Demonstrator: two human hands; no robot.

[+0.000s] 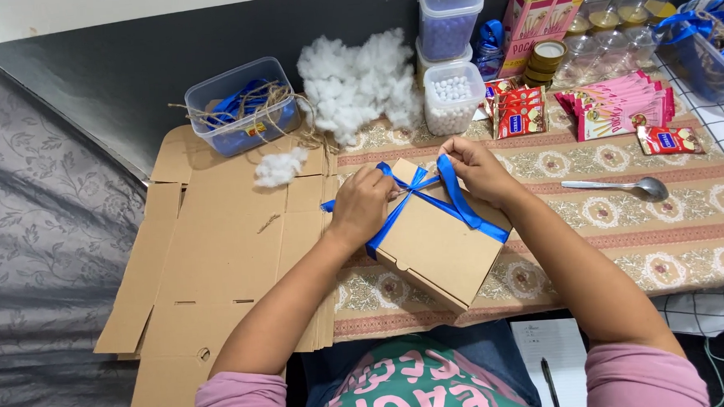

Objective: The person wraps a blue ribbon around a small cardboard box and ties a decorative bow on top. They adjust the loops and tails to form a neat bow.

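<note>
Flattened cardboard sheets (218,259) lie at the left, a clear tub of twine and ribbon (242,105) beyond them. At centre, the left hand (362,203) pinches one end of the blue ribbon (460,203) across the closed brown box (433,245). The right hand (476,167) grips a loop above the crossing. The knot seems half tied; tightening calls for even, opposite pulls. A spoon (622,186) rests at the right.

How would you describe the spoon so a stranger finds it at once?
Start at the brown cardboard box with blue ribbon between the hands. Look to its right on the patterned tablecloth. The shiny metal spoon lies alone there, below the pink snack packets, the only metal utensil.
</note>
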